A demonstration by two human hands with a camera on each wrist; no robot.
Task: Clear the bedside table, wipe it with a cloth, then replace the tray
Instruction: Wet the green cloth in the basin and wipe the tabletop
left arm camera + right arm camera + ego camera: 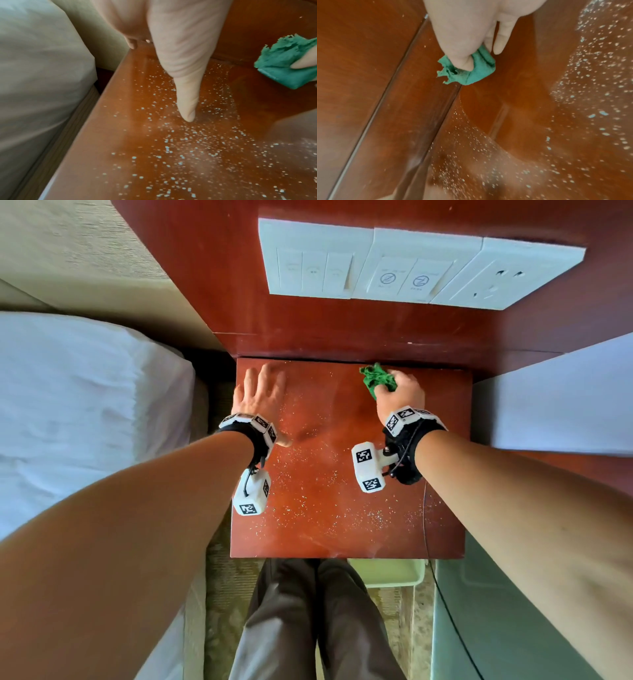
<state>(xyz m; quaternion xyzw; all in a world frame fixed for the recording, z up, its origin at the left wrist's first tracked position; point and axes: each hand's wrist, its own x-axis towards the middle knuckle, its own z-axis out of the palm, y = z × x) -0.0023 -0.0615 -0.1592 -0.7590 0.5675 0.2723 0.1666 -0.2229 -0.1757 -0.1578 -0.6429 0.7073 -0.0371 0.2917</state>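
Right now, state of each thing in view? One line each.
bedside table: top cleared, speckled with white droplets, a wiped streak near the back.
green cloth: bunched, pressed on the table's back right.
right hand: grips the cloth.
left hand: flat on the table's back left, fingers spread.
tray: off the table, on the floor in front.

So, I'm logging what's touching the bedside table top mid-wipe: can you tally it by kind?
Hands: 2, left hand flat on the table top, right hand gripping the cloth
Green cloths: 1
Trays: 0
Total: 3, plus scattered white specks, too many to count.
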